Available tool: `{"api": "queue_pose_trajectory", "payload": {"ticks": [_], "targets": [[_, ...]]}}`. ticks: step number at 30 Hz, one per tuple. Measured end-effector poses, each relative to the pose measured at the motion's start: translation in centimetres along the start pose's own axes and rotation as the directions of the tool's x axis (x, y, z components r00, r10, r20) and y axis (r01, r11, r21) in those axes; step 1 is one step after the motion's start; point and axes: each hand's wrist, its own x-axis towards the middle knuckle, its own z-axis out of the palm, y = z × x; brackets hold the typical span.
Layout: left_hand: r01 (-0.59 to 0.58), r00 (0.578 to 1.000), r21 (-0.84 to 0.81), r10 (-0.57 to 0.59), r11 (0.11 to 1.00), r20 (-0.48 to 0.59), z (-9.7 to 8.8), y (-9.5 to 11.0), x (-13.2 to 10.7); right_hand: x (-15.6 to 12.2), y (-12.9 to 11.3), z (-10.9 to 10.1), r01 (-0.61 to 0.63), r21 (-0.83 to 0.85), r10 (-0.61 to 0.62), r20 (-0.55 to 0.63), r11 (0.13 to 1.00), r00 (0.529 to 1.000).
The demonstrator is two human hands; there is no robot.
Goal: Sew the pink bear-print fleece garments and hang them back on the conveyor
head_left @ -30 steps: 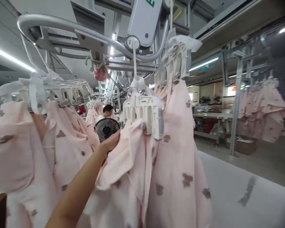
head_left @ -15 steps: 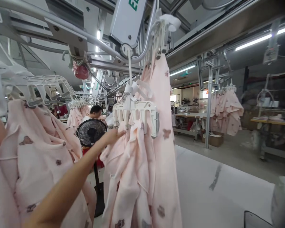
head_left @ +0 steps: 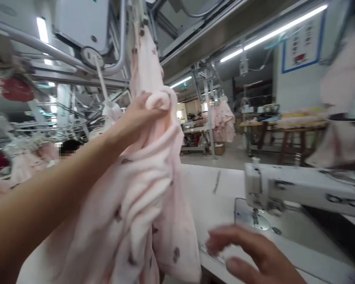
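My left hand [head_left: 148,110] is raised in front of me, its fingers closed around the bunched top of a pale pink fleece garment [head_left: 142,185] with small dark prints. The cloth hangs in loose folds below the fist. Behind it, another pink garment piece [head_left: 149,59] hangs from clips on the overhead rail. A white hanger [head_left: 111,110] is partly hidden behind my left forearm. Low on the right, my right hand [head_left: 248,252] is over the white table, thumb and fingers apart and holding nothing.
A white sewing machine [head_left: 301,185] stands on the white table [head_left: 213,177] at right. Overhead run metal rails and a white box unit [head_left: 79,23]. More pink garments [head_left: 223,120] hang farther back. At left, a person's head [head_left: 69,148] shows behind my arm.
The view has swung right, bringing the sewing machine and my right hand into sight. My left hand has gone from the hanger's clips to gripping the pink garment, which is now closer to me.
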Motion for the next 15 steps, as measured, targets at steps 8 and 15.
{"api": "queue_pose_trajectory", "payload": {"ticks": [8,15], "targets": [[-0.218,0.973,0.139,0.203,0.966,0.113,10.2,4.5,0.4,6.7,-3.9,-4.8,0.042,0.263,0.072,-0.412,0.964,0.909],[0.108,0.951,0.181,-0.155,0.978,0.267,11.7,-3.9,-9.9,0.1,2.1,-5.1,-0.205,0.679,0.389,-0.128,0.705,0.913]]}}
